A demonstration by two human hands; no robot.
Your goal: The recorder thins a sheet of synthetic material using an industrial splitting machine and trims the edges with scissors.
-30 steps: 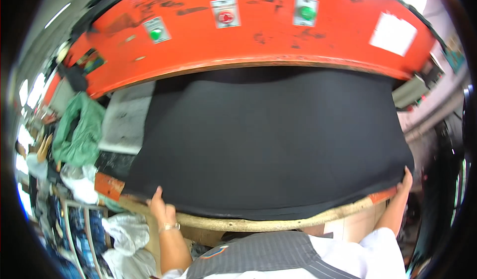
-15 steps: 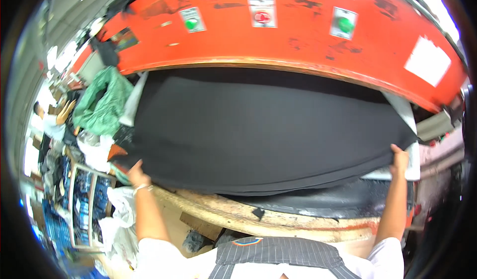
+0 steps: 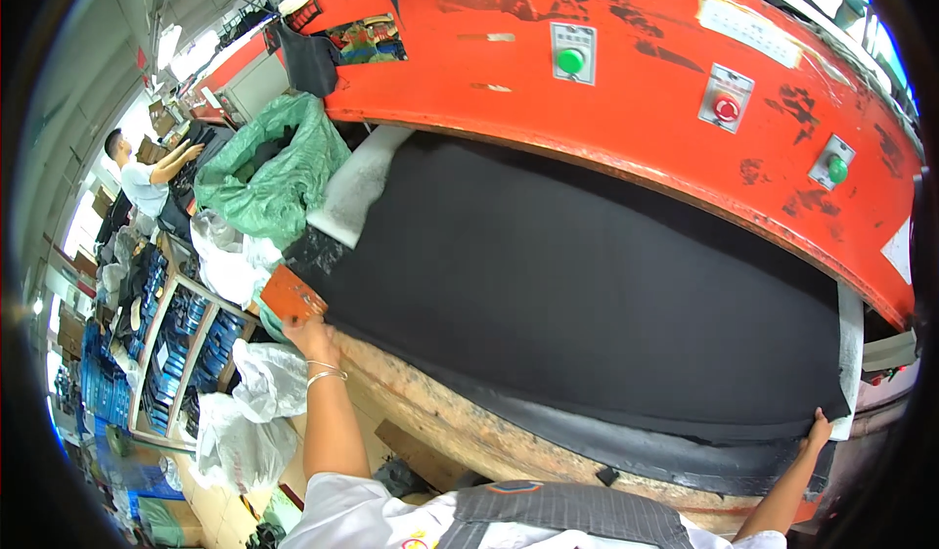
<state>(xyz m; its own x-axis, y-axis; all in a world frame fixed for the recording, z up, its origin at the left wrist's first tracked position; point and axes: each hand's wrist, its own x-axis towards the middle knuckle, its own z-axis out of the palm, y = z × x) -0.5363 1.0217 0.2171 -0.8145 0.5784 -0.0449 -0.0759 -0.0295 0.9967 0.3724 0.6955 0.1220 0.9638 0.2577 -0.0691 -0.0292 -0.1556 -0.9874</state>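
Observation:
A wide sheet of black fabric [image 3: 587, 295] lies spread over the bed of a red machine, its far side reaching under the machine's beam. At its left front corner, beside an orange metal plate [image 3: 292, 295], my left hand [image 3: 311, 339] is closed on the fabric's edge; the fingertips are partly hidden. My right hand [image 3: 820, 428] pinches the right front corner between thumb and fingers. Both arms are stretched wide apart. Below the fabric's front edge shows a shiny black surface [image 3: 587, 432].
The red beam [image 3: 626, 109] carries green buttons and a red button [image 3: 726, 108]. Left stand a green sack [image 3: 264, 173], white padding [image 3: 357, 192], plastic bags [image 3: 245, 432] and a rack of blue pieces [image 3: 186, 344]. A worn wooden ledge [image 3: 421, 393] runs along the front. Another person [image 3: 147, 177] works farther left.
My view has swung to the left. The fabric lies flatter, and the folds along its front edge have mostly smoothed out. Both hands remain at its front corners.

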